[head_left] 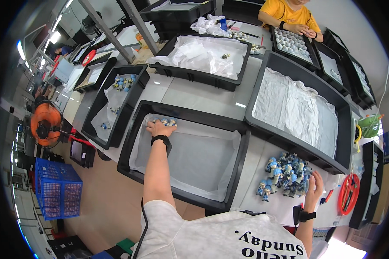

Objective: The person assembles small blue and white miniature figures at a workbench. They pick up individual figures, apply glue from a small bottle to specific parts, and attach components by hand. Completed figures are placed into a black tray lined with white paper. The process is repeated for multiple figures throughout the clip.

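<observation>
Both hands are at work on opposite sides of the frame: the left hand (161, 128), left of centre, curls its fingers over a few small blue-and-white figurines (170, 122), though whether it grips one cannot be told. Those figurines lie near the far left corner of a black rectangular plastic tray (190, 115) lined with a thin white sheet (199, 157). At lower right, the right hand (315, 184) is unclenched, its fingers loosely bent, just beside a dense heap of blue-haired figurines (285, 175) on the white table (253, 172); contact with the heap is unclear. A red oval plastic basket (342, 198) stands further right. Above the heap sits a larger black plastic tray (285, 140) with a crumpled white lining. At upper right is a person in a yellow shirt (289, 13).
</observation>
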`<action>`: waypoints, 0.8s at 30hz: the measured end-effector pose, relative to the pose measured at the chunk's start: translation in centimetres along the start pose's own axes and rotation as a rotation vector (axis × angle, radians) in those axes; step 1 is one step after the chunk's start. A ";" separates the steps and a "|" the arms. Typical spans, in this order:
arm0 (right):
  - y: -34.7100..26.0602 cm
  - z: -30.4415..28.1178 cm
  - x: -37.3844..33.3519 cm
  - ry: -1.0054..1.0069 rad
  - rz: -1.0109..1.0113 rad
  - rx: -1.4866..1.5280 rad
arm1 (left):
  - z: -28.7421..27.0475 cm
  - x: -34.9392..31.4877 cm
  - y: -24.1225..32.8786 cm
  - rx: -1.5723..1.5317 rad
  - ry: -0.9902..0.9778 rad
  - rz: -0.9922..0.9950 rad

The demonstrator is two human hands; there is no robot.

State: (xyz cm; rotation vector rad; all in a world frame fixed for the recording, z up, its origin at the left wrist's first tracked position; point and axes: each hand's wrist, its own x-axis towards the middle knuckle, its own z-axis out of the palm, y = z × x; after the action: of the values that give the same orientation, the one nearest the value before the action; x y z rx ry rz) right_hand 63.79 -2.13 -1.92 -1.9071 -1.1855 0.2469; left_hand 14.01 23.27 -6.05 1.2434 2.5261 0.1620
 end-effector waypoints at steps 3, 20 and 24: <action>0.8 -0.5 -0.1 0.073 -0.054 0.030 | -1.0 -1.4 0.1 -0.173 -0.007 0.035; -9.7 1.2 -2.6 -0.563 0.072 0.838 | 0.5 -30.2 11.6 -1.025 -1.159 0.561; -8.3 -0.5 -3.3 -0.526 0.265 0.954 | 2.8 -33.3 12.9 -0.907 -1.248 0.583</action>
State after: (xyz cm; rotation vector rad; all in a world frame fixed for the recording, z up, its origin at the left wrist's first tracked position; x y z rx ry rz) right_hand 57.00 -3.60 3.76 -1.1431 -0.8608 1.2703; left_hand 43.60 4.83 2.19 1.0705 0.8169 0.4245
